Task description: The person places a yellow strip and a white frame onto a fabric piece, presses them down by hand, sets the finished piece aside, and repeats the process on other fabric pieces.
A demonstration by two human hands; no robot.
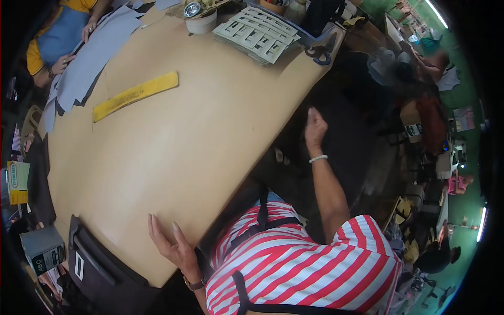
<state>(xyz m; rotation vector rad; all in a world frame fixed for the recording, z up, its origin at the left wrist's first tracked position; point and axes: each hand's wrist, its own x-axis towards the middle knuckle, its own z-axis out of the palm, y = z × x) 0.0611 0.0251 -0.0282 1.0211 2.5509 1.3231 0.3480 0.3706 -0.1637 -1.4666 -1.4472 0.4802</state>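
Observation:
My left hand point(177, 251), with a watch at the wrist, is over the near edge of the tan tabletop point(173, 152). Its fingers are spread and nothing is in them. Out past the table's right edge is my right hand point(315, 128), wearing a pale bracelet. Its fingers are curled together; whether they grip anything is hidden. Behind that hand spreads a dark sheet-like surface point(352, 136). A dark piece with a white rectangular frame point(79, 265) lies at the table's lower left corner, left of my left hand.
A yellow strip point(135, 96) lies on the table. Stacked pale cut-out templates point(257, 34), scissors point(321, 51) and a round white container point(201, 24) are at the far side. Another person's hands point(63, 64) rest by grey sheets point(100, 55). A box point(43, 249) stands left.

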